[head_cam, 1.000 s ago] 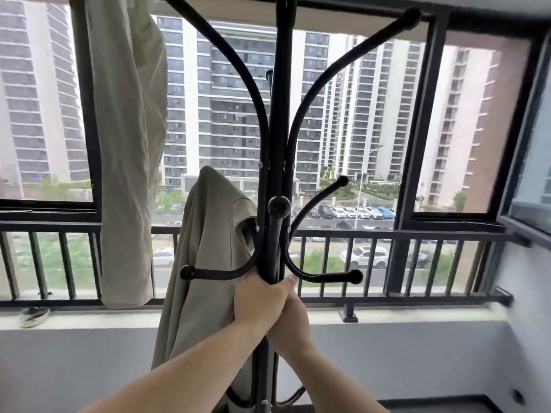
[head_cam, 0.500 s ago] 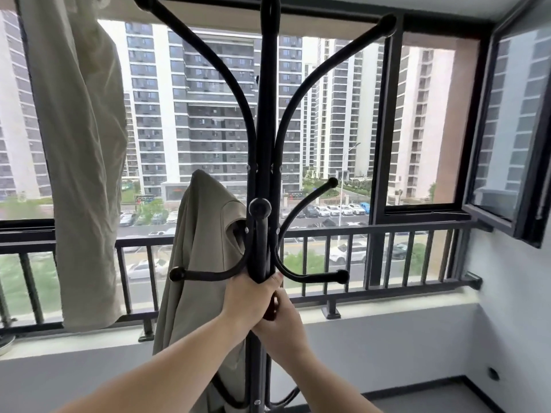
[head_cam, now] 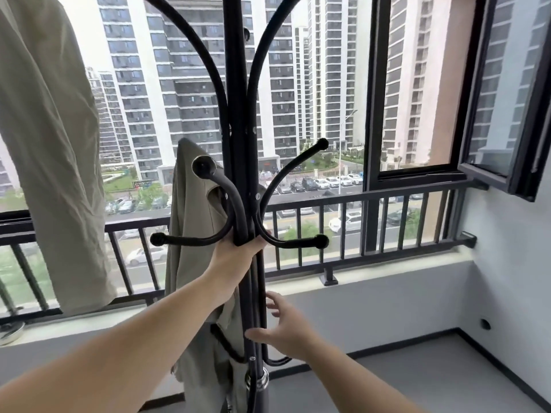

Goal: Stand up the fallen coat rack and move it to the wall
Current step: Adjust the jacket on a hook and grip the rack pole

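The black metal coat rack (head_cam: 237, 120) stands upright in front of me, its curved hooks spreading left and right. An olive-green garment (head_cam: 193, 234) hangs from one of its lower left hooks. My left hand (head_cam: 238, 251) is wrapped around the pole just under the lower hooks. My right hand (head_cam: 286, 326) hovers beside the pole lower down, fingers spread, holding nothing. The low white wall (head_cam: 387, 305) under the window runs right behind the rack.
A black railing (head_cam: 372, 198) and window frame (head_cam: 372, 93) stand behind the rack. An open window sash (head_cam: 512, 93) juts inward at upper right. Another olive cloth (head_cam: 50, 144) hangs at left. Grey floor (head_cam: 402, 380) lies at lower right, beside a white side wall (head_cam: 515, 278).
My right hand has let go of the pole and dropped lower, fingers now spread. The view has swung to the right, bringing the side wall and open sash closer.
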Demonstrator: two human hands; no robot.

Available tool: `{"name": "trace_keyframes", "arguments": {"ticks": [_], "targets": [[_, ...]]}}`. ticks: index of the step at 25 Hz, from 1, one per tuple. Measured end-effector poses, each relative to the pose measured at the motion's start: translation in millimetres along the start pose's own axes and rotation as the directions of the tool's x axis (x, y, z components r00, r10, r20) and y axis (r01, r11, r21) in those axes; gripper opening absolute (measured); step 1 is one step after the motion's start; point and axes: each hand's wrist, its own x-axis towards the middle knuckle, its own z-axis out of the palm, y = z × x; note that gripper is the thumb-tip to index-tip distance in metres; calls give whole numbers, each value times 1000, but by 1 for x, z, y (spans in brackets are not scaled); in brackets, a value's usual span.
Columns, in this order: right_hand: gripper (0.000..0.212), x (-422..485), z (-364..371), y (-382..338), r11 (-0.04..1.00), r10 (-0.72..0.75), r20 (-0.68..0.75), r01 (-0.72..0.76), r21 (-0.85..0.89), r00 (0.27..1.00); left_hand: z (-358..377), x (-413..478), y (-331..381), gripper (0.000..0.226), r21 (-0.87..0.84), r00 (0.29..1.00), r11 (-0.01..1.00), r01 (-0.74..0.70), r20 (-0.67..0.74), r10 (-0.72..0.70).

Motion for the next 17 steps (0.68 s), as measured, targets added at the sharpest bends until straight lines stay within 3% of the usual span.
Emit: {"name": "trace_keyframes", "arguments": {"ticks": [7, 13, 17], "targets": [[59, 8, -8, 13, 997, -9, -25, 11, 70, 1000, 19, 7, 4, 26, -40, 994, 999, 30, 110, -25], [41, 6, -15, 27, 994, -9, -104, 20, 109, 995, 36, 11, 7, 19, -73, 991, 996, 43, 131, -33], [47, 1, -22, 31, 996, -1, -160, 14, 82, 987, 53, 14, 8, 18, -104, 990, 994, 34, 140, -19]]}}
